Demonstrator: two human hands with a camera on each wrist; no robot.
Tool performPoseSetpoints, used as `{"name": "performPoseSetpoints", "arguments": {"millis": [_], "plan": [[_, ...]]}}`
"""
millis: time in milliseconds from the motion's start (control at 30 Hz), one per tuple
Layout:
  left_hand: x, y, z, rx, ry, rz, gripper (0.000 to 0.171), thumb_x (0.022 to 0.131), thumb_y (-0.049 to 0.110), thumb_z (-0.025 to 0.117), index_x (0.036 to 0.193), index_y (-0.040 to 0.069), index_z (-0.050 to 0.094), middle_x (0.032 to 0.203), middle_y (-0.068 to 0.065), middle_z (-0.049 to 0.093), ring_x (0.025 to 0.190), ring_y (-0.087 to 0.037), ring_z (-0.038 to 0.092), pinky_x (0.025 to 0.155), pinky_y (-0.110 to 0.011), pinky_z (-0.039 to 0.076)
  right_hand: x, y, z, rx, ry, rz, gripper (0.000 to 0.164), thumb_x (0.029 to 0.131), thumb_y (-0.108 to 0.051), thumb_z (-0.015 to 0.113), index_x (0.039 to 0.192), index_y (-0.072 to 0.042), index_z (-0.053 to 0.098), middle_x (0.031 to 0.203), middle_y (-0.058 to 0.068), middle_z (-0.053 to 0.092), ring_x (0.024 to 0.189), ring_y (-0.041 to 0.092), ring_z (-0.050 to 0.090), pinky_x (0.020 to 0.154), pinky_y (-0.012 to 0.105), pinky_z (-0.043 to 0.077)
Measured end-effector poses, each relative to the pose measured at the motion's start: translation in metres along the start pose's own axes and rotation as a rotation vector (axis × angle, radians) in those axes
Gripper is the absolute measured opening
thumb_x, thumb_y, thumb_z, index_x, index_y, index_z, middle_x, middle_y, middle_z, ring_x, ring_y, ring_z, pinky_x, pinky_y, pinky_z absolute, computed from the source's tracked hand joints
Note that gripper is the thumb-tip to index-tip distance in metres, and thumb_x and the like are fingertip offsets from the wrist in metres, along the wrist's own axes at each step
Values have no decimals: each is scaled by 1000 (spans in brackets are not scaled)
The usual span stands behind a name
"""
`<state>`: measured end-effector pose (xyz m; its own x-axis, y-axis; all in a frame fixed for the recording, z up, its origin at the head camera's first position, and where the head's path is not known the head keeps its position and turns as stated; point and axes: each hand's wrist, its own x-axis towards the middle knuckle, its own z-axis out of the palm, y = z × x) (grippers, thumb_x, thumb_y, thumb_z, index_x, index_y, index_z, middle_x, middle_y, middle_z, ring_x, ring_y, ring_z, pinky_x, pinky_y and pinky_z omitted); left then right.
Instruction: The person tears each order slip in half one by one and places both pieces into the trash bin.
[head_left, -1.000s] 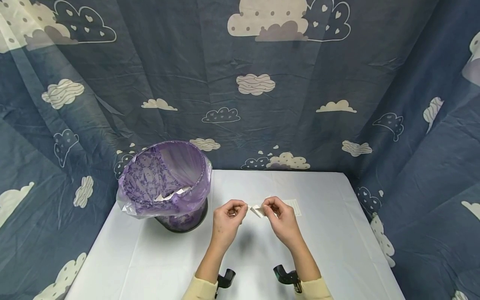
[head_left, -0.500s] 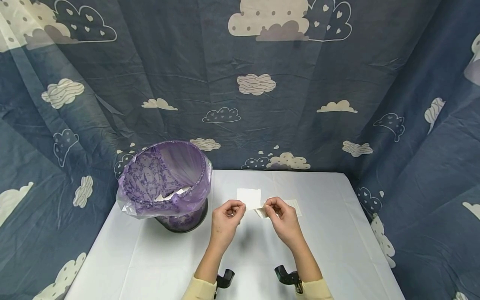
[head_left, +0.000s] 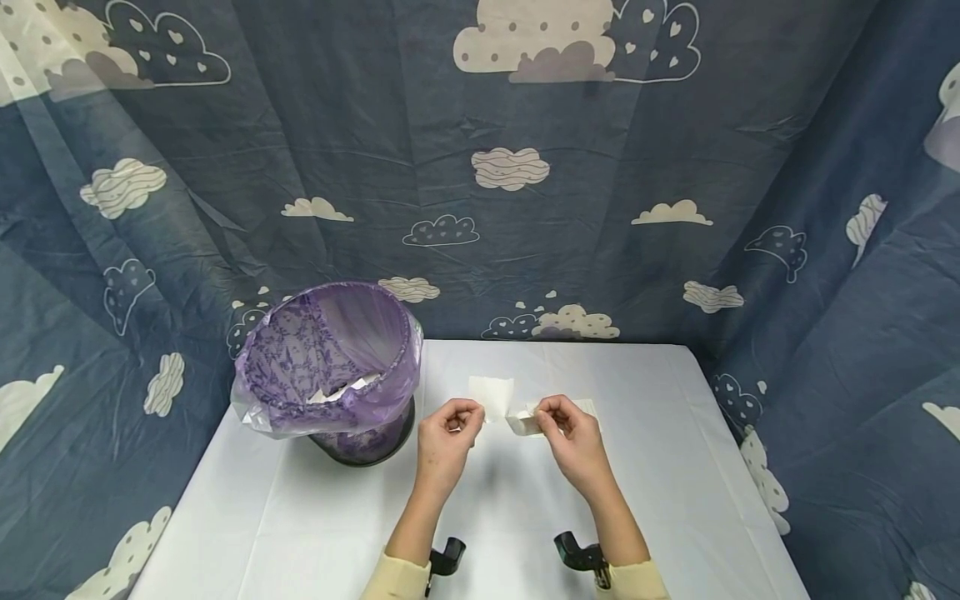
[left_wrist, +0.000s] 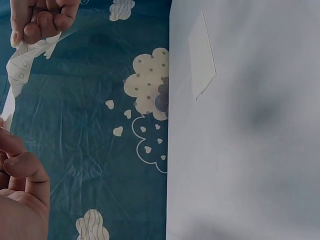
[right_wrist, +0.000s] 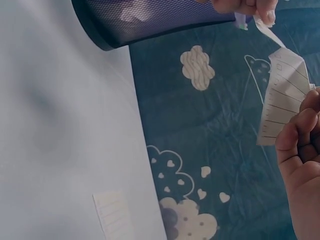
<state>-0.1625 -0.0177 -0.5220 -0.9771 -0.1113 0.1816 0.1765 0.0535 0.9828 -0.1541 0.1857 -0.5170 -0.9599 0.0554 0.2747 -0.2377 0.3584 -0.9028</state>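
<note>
In the head view my left hand (head_left: 446, 442) pinches a thin white square of paper (head_left: 492, 393) between thumb and fingertips. My right hand (head_left: 573, 442) pinches a folded piece of lined paper (head_left: 522, 423) at its right end. The two pieces meet at a corner between the hands. Small printed boxes run along an edge of the lined paper (right_wrist: 282, 97) in the right wrist view, where a narrow white strip (right_wrist: 270, 34) stretches from it to my left fingers. Another lined sheet (right_wrist: 114, 215) lies flat on the table, partly behind my right hand in the head view.
A mesh wastebasket with a purple liner (head_left: 408, 367) stands on the white table (head_left: 637, 500) to the left, some white paper (head_left: 348, 388) inside. Dark blue cloud-print cloth (head_left: 577, 250) hangs behind and at both sides. Black wrist mounts (head_left: 448, 557) sit at both wrists.
A white square has come up into view at the left hand's fingertips, then shifted slightly left with it. The right hand has moved slightly right, and more of its lined paper shows.
</note>
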Motion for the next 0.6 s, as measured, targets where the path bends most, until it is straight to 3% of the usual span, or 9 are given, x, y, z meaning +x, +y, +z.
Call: {"name": "performPoseSetpoints", "arguments": {"millis": [600], "plan": [[3,-2,-5,29,22,1,5,95,11,78,92,7,78,72,-1,64,56,-4,55,51,-16,44,-4,8,-14,-5,21,16,5,103,-2,66,101,2,68,95,15,74,83,4,64,77,17,56]]}}
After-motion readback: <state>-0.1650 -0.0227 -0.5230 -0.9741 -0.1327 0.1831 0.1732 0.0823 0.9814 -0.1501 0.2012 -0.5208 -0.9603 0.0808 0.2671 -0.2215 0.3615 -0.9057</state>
